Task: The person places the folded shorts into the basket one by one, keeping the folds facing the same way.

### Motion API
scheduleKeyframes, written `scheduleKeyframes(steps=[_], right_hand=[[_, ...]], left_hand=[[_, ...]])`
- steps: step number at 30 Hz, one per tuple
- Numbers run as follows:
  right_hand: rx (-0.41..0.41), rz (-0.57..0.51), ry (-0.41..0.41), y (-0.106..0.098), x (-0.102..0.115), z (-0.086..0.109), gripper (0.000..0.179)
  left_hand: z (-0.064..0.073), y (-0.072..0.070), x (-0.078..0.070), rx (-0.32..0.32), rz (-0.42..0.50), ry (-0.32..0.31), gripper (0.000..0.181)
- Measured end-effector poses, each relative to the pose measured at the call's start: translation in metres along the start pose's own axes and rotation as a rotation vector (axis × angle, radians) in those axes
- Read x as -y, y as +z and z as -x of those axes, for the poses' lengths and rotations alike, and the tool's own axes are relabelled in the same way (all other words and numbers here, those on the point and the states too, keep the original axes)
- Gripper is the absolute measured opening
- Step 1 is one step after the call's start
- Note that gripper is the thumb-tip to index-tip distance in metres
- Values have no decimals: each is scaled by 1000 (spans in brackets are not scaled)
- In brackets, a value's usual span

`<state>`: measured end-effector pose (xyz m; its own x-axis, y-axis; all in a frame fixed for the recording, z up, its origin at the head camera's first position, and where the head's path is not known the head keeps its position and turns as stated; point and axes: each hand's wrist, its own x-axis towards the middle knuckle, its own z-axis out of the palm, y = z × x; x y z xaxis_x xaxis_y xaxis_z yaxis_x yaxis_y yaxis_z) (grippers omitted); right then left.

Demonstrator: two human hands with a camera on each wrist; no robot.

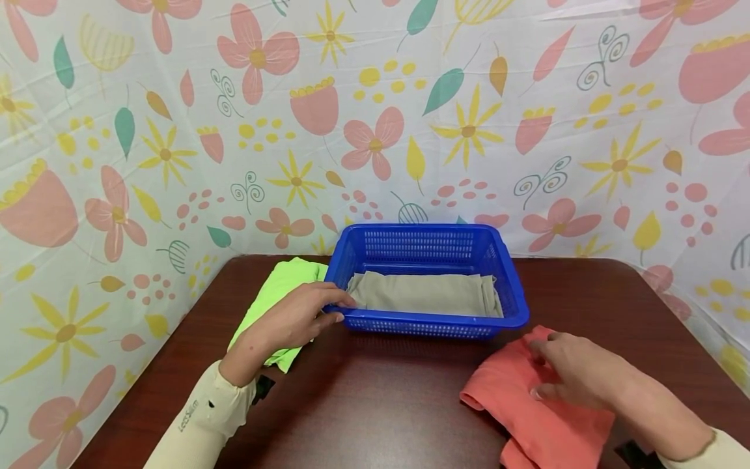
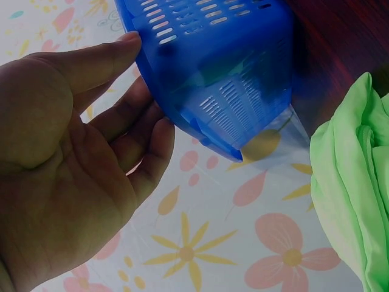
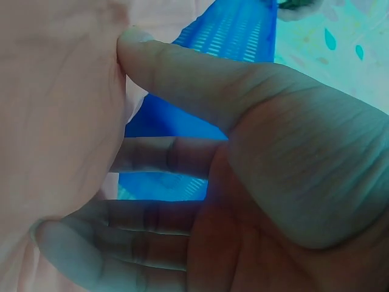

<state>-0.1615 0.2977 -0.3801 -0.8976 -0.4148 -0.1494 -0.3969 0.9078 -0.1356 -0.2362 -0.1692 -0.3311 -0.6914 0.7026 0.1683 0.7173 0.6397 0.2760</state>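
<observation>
A blue plastic basket [image 1: 510, 280] with perforated sides stands at the back middle of the table. Inside it lies a folded beige cloth [image 1: 424, 294]. At the basket's front left corner my left hand [image 1: 299, 318] pinches the rim; the left wrist view shows the thumb on one side and fingers on the other. My right hand [image 1: 577, 368] is on a folded coral-red cloth [image 1: 527, 397] at the front right. Its thumb and bent fingers hold a fold of that cloth [image 3: 61, 121] in the right wrist view, where some fingertips are hidden behind fabric.
A folded lime-green cloth [image 1: 275, 286] lies left of the basket, partly behind my left forearm. All rests on a dark brown table [image 1: 363, 404]. A flower-printed white sheet [image 1: 375, 98] hangs behind the table and along its sides.
</observation>
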Motion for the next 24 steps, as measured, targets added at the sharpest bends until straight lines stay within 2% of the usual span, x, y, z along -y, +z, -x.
scheduleKeyframes(steps=[4,9,17,24], right_hand=[[-14,24,-12,2,4,0,65],[0,37,-10,4,11,-1,59],[-23,51,-5,7,24,-2,43],[-54,70,-28,10,34,-6,42]], left_hand=[[0,0,0,2,5,0,26],[0,0,-1,6,7,-6,26],[0,0,-1,6,8,-2,26],[1,0,0,5,10,-3,26]])
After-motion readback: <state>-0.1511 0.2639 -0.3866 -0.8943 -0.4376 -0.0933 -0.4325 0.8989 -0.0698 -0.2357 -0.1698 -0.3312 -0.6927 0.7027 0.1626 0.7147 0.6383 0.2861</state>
